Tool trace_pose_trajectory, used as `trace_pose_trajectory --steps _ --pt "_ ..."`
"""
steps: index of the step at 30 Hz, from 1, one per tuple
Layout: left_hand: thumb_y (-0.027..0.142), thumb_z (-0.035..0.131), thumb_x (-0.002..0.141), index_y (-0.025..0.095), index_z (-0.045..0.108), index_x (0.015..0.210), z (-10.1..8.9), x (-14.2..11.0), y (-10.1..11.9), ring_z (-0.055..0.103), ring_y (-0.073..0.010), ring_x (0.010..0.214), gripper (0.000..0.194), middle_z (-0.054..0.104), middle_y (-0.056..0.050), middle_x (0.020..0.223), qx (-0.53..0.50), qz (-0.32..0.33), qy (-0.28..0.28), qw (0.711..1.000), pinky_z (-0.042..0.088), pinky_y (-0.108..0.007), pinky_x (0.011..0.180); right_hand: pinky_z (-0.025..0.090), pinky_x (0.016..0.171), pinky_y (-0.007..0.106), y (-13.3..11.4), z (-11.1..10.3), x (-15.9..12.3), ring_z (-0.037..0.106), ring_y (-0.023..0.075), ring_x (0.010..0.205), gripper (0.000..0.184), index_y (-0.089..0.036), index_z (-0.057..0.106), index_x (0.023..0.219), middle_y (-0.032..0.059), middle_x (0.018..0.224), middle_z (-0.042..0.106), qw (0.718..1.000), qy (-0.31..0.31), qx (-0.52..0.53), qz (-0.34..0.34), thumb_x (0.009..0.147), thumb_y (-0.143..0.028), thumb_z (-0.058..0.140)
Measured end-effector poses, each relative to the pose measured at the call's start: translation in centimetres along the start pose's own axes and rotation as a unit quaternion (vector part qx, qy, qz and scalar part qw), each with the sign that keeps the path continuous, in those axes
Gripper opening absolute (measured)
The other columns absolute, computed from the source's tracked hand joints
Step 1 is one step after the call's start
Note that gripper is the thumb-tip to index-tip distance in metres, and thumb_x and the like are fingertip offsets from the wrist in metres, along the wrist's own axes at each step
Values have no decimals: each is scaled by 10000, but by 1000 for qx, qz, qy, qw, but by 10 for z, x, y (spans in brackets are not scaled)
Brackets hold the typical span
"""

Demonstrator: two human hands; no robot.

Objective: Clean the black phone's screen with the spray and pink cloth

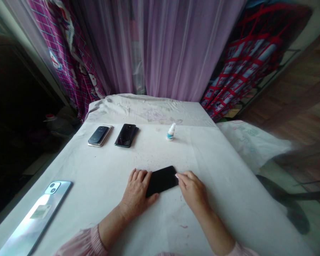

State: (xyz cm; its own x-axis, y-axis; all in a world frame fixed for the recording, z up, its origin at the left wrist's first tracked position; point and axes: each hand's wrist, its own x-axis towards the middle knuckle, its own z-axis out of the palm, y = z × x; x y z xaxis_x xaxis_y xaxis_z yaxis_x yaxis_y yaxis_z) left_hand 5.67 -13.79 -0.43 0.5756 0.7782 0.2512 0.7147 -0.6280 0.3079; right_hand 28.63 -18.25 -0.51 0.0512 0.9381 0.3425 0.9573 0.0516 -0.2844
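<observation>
A black smartphone [162, 180] lies screen up on the white cloth, tilted a little in front of me. My left hand [139, 186] grips its left end, fingers along the far edge and thumb at the near edge. At the phone's right end, my right hand [193, 188] is closed in a pinch. A small pale pink bit shows at its fingertips against the screen's edge; what it is I cannot make out. Beyond the phone stands a small white spray bottle [170, 133] with a blue label.
Two stacked phones [99, 135] lie at the back left, with another dark pair [126, 135] beside them. A large silvery phone [38, 217] rests near the left edge. The white tablecloth [216, 213] covers the table; purple curtains [176, 46] hang behind. A white plastic bag [253, 142] sits right of the table.
</observation>
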Motion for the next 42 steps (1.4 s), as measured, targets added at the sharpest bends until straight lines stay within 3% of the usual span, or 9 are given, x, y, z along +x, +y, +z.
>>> trace_pose_trajectory --steps 4,7,17,22,28,33,37,42 --pt "467 688 725 158 510 1296 1 0 -1 527 -314 1103 674 573 -125 1149 -5 -1 7 1000 311 -561 1084 448 679 236 -8 8 37 629 156 766 252 -213 736 939 54 873 678 1000 -15 -15 14 863 -103 524" --pt "476 685 726 171 509 1299 2 0 -2 530 -316 1104 673 576 -124 1152 -6 -4 5 1000 316 -568 1079 453 687 242 -12 10 46 630 161 771 248 -209 737 915 66 890 683 999 -17 -16 21 862 -98 522" --pt "440 733 670 170 472 1367 0 2 -12 500 -338 1163 791 565 -143 1224 -23 20 -36 999 270 -592 1106 464 667 235 4 10 -19 658 142 734 315 -209 680 980 53 858 661 997 50 37 -37 972 -225 365" --pt "523 741 647 193 513 1346 6 4 -21 519 -332 1141 806 587 -127 1194 -53 23 -28 998 276 -577 1111 464 614 227 3 23 0 654 132 681 344 -230 682 943 40 818 653 995 82 37 -53 968 -212 339" --pt "522 734 635 197 523 1338 18 4 -32 541 -343 1129 803 604 -127 1187 -44 41 -10 998 317 -581 1082 480 633 233 -2 29 29 664 149 706 352 -212 687 882 52 820 659 997 70 14 -41 925 -128 348" --pt "430 743 615 171 481 1360 24 2 -37 539 -356 1128 831 592 -144 1207 -11 70 -3 997 339 -594 1061 485 634 225 2 28 6 667 143 717 337 -216 685 948 48 844 663 995 74 27 -54 934 -139 357" --pt "346 741 626 166 433 1386 14 0 -26 500 -341 1169 840 552 -145 1250 -9 56 -5 998 304 -584 1091 485 659 223 1 17 -16 667 140 742 323 -209 684 984 54 869 668 996 58 41 -48 948 -165 366" --pt "378 714 679 156 475 1344 -2 6 -16 498 -334 1155 741 553 -147 1217 -22 46 -28 998 293 -590 1087 474 696 233 -6 7 3 645 156 789 297 -217 703 1005 62 903 676 1000 4 17 -2 917 -151 426"
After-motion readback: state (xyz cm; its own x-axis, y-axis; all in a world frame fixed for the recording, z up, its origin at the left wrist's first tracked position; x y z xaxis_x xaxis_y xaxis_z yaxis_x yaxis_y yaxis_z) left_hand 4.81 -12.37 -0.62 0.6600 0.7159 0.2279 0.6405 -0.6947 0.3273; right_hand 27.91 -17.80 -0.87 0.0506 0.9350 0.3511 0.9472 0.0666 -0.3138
